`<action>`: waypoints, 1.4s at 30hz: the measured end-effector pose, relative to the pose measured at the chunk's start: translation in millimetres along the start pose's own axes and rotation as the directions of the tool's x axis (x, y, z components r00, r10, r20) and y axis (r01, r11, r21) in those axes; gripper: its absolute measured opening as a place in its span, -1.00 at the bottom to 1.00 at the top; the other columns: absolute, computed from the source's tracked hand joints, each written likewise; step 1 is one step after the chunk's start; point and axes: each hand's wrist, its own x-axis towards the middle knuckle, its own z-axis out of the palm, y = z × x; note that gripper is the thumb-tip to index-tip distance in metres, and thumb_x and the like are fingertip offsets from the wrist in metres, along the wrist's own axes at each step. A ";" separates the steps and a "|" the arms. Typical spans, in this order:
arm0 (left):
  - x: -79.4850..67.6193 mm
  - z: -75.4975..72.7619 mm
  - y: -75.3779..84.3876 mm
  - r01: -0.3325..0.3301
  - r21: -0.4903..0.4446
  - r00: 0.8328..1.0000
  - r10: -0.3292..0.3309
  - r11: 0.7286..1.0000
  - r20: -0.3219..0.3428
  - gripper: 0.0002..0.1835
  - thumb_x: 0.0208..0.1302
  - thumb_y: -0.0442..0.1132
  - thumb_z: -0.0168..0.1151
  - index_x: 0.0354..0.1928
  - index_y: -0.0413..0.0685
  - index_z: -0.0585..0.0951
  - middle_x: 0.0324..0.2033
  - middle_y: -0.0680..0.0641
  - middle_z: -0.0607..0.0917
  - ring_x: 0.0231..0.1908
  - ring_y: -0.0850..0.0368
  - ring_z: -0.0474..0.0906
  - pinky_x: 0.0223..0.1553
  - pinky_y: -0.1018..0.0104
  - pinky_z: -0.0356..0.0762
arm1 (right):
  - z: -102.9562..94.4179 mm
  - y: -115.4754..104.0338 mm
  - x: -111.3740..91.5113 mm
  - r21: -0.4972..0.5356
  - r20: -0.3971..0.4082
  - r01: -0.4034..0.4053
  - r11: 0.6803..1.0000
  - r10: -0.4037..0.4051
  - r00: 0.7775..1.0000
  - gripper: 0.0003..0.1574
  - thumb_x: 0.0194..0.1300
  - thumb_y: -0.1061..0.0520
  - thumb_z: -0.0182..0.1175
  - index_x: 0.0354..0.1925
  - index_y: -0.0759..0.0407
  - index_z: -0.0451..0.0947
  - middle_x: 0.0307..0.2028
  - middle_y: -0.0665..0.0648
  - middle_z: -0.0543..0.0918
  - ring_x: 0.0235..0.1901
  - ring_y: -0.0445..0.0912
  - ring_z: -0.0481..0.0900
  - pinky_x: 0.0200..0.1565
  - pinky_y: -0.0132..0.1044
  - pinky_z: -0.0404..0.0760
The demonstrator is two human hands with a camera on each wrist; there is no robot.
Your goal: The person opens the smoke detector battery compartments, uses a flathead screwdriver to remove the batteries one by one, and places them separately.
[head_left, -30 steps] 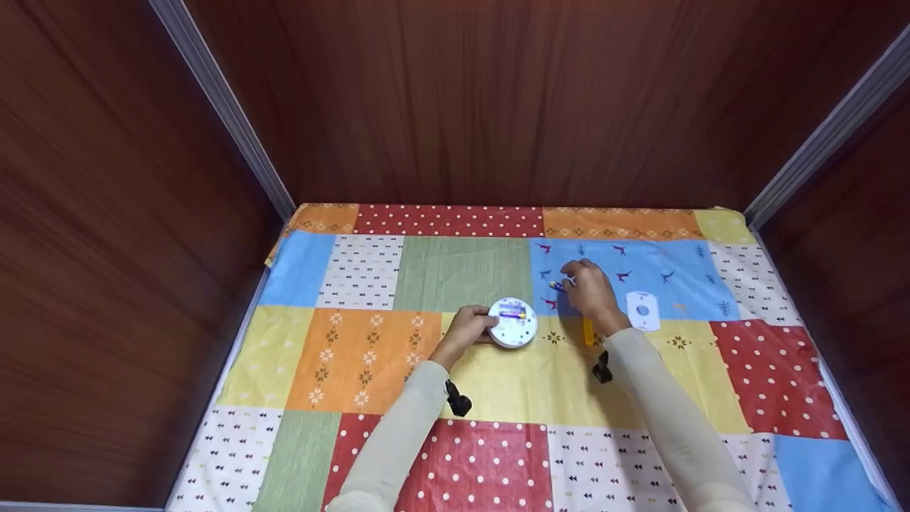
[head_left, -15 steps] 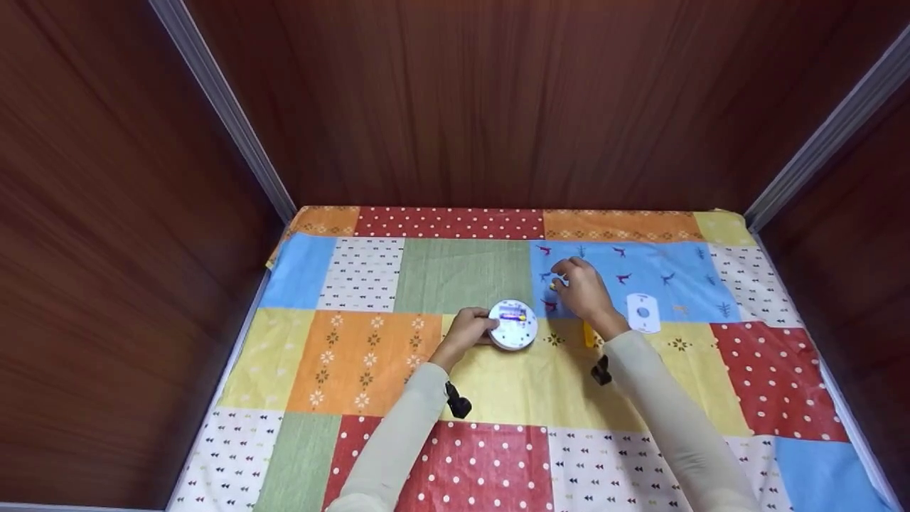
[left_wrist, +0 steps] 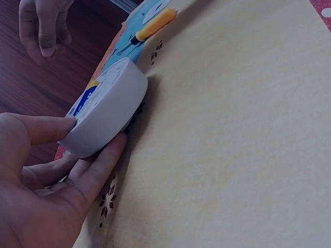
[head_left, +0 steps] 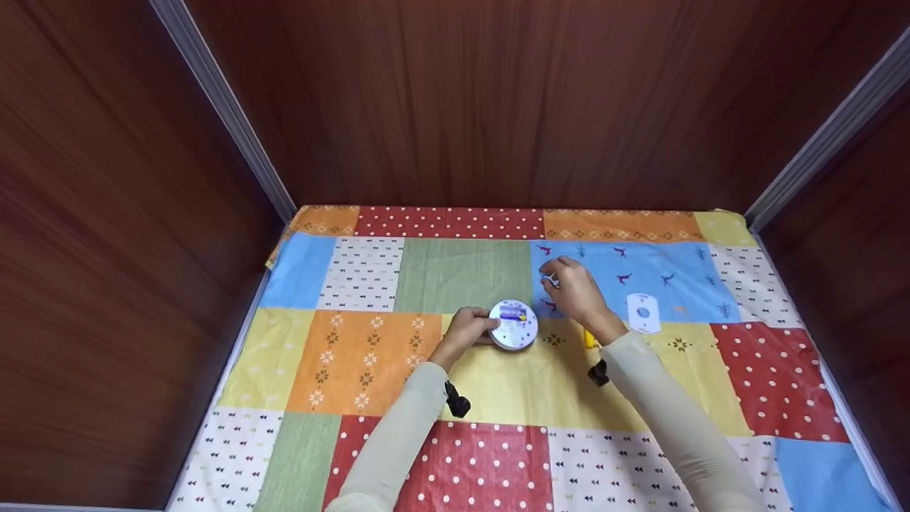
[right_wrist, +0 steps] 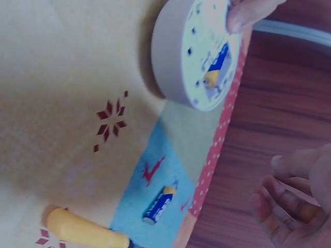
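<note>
The left hand (head_left: 466, 328) holds a round white plastic device (head_left: 513, 336) tilted above the multicoloured patchwork-print cloth (head_left: 498, 387), thumb on its face and fingers beneath; a blue battery with a yellow end (right_wrist: 220, 59) sits in its slot. The right hand (head_left: 579, 293) hangs over the blue patch, fingers loosely bent, a narrow gap between thumb and fingertips. A loose blue-and-yellow battery (right_wrist: 160, 205) lies on that patch, near a yellow-handled screwdriver (left_wrist: 156, 25), whose tip is hard to make out. Farther right lies a flat white plate with a round hole (head_left: 643, 324).
</note>
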 end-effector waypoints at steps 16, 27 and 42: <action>1.6 -0.3 -0.9 0.013 0.001 1.000 -0.013 1.000 -0.021 -0.57 0.39 -0.38 0.27 0.22 -0.51 0.61 -0.13 -0.29 0.81 -0.23 0.03 0.83 -0.05 0.16 0.84 | -3.1 -26.9 -2.6 -0.022 0.022 0.072 0.997 -0.072 0.997 -0.82 0.41 0.26 0.38 -0.05 0.29 0.77 -0.07 0.28 0.77 -0.10 0.15 0.80 -0.05 0.09 0.80; 2.6 -1.0 -2.7 -0.008 0.026 0.999 0.009 1.000 -0.034 -0.60 0.35 -0.38 0.29 0.16 -0.50 0.65 -0.17 -0.27 0.82 -0.24 0.02 0.83 -0.07 0.14 0.84 | -2.4 -34.1 -5.6 0.005 0.049 0.121 0.993 -0.121 0.991 -0.82 0.41 0.30 0.37 -0.04 0.30 0.77 -0.09 0.28 0.77 -0.10 0.15 0.78 -0.03 0.04 0.81; 3.6 0.3 -4.3 -0.004 0.019 0.999 0.005 1.000 -0.045 -0.63 0.38 -0.38 0.29 0.13 -0.50 0.65 -0.17 -0.24 0.80 -0.27 0.06 0.81 -0.07 0.15 0.84 | 2.6 -46.0 -9.0 0.008 0.111 0.148 0.989 -0.148 0.983 -0.72 0.36 0.29 0.42 0.03 0.34 0.73 -0.03 0.30 0.77 -0.08 0.18 0.76 0.00 0.05 0.79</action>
